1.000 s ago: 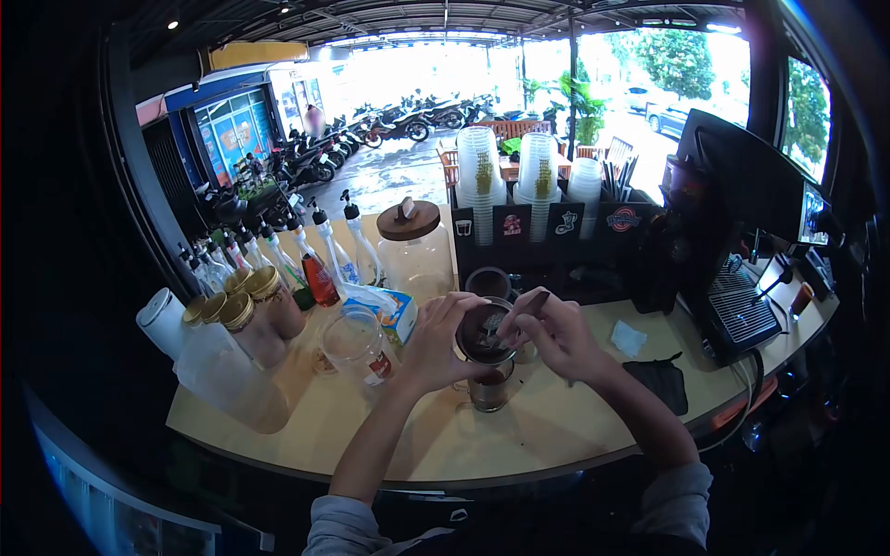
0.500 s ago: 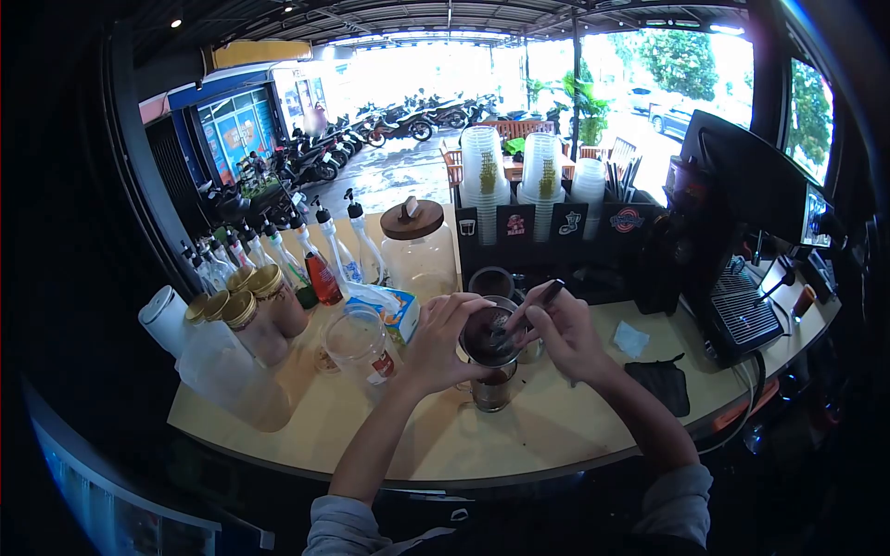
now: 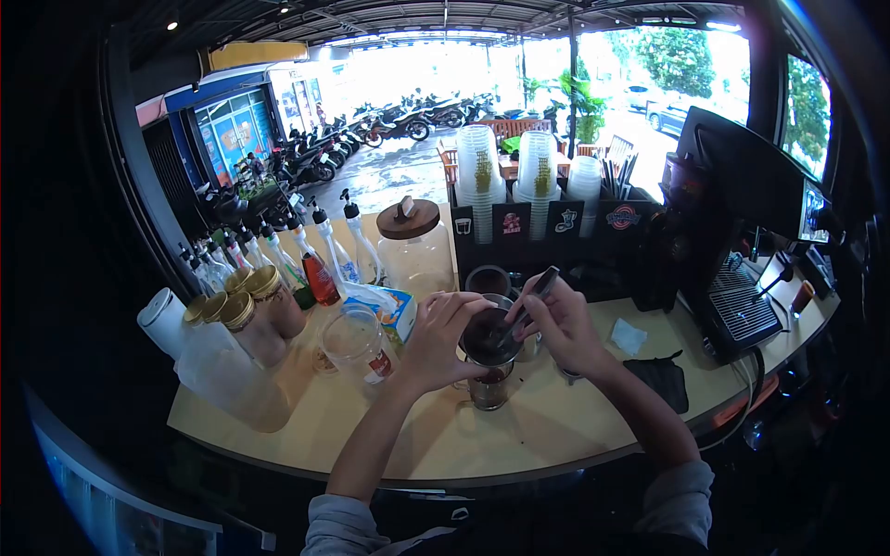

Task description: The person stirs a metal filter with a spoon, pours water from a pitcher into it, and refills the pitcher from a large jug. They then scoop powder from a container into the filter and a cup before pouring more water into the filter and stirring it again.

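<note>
My left hand (image 3: 438, 338) is wrapped round the side of a round vessel (image 3: 484, 345) with a dark inside, too dim to make out fully. The vessel sits just over a glass mug (image 3: 489, 393) that has dark reddish-brown liquid in it. In my right hand (image 3: 563, 326) is a spoon with a dark handle (image 3: 544, 281), pinched between thumb and fingers. Its lower end reaches into the vessel. Behind them stands another dark round container (image 3: 489, 278), partly covered by my hands.
Left of my hands are a clear plastic jar (image 3: 352, 335), a tissue box (image 3: 400, 315) and gold-lidded jars (image 3: 264, 280). A wooden-lidded glass jar (image 3: 413, 259) stands behind, near pump bottles. On the right lie a white tissue (image 3: 629, 336), a black cloth (image 3: 660, 380) and an espresso machine (image 3: 737, 310).
My right hand has shifted slightly, and the spoon handle now stands higher and more upright. My left hand keeps its hold on the vessel. The view has moved slightly.
</note>
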### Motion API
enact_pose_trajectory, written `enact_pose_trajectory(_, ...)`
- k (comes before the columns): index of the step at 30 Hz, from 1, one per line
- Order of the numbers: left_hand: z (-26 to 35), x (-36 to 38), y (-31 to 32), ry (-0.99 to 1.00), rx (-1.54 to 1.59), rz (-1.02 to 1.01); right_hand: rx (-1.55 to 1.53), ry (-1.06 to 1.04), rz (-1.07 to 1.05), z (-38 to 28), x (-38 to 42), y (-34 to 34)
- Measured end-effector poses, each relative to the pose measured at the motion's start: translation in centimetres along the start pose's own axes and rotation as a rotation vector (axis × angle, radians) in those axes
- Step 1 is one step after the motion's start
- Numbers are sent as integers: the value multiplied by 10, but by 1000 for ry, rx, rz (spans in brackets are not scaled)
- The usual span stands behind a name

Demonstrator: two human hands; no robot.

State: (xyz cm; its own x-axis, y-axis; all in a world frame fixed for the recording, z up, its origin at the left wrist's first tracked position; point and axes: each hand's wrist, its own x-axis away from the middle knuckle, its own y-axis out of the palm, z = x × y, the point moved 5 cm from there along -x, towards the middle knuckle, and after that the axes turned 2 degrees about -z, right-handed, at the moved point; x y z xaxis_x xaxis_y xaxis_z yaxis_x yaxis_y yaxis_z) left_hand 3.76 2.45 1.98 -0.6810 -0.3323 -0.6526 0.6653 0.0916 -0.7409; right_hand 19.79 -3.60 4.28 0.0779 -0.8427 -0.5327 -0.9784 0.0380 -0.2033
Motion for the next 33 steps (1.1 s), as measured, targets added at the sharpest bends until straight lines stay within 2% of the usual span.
enact_pose_trajectory(5, -4, -2, -4, -48, 36, 14, -130, 10, 56, 3, 3, -13)
enact_pose_trajectory(10, -7, -6, -4, -132, 150, 23, -417, -135, 252, -2, 15, -38)
enact_pose_trajectory(13, -8, -6, -3, -193, 121, 10, -472, -189, 355, -12, 27, -56)
enact_pose_trajectory(19, -17, 0, 3, -264, 161, 48, -255, -220, 388, 4, 69, -79)
enact_pose_trajectory(21, -18, 1, 2, -312, 249, 70, -82, -77, 281, 31, 85, -73)
enact_pose_trajectory(22, -17, 1, 1, -283, 240, 106, -83, -75, 280, 43, 93, -71)
enact_pose_trajectory(24, -17, 2, 2, -312, 256, 116, 246, -31, 98, 64, 103, -55)
enact_pose_trajectory(27, -14, 6, 4, -337, 236, 139, 384, -21, 0, 82, 118, -36)
enact_pose_trajectory(28, -13, 6, 5, -330, 207, 147, 372, 28, -39, 90, 122, -31)
enact_pose_trajectory(33, -6, 10, 10, -390, 198, 156, 406, -12, -122, 108, 141, -14)
